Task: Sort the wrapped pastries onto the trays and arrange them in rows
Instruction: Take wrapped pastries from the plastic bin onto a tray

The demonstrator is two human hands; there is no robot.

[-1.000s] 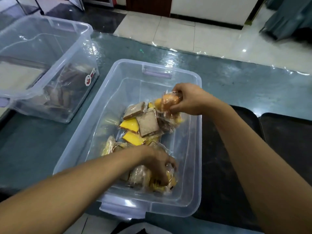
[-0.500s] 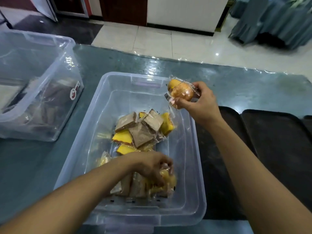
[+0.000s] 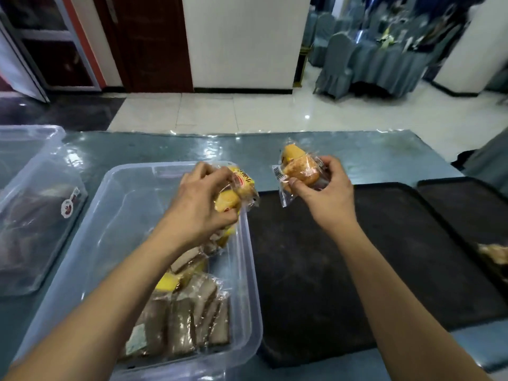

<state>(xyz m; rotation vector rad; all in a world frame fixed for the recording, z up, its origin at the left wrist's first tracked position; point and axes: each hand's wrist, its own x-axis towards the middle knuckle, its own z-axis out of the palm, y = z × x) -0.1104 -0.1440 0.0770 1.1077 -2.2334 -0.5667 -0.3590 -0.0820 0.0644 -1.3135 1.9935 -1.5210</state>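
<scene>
A yellow wrapped pastry [image 3: 233, 192] is gripped by the left hand [image 3: 198, 204] over the clear bin [image 3: 115, 215], another [image 3: 298, 171] by the right hand [image 3: 324, 193] above the empty dark tray [image 3: 357, 270], where row placement seemingly follows.

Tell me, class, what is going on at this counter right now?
A person is sorting wrapped pastries out of a clear plastic bin. The left hand grips yellow wrapped pastries above the bin, and the right hand holds a wrapped bun over the far edge of a dark tray. Brown wrapped slices remain in the bin.
</scene>
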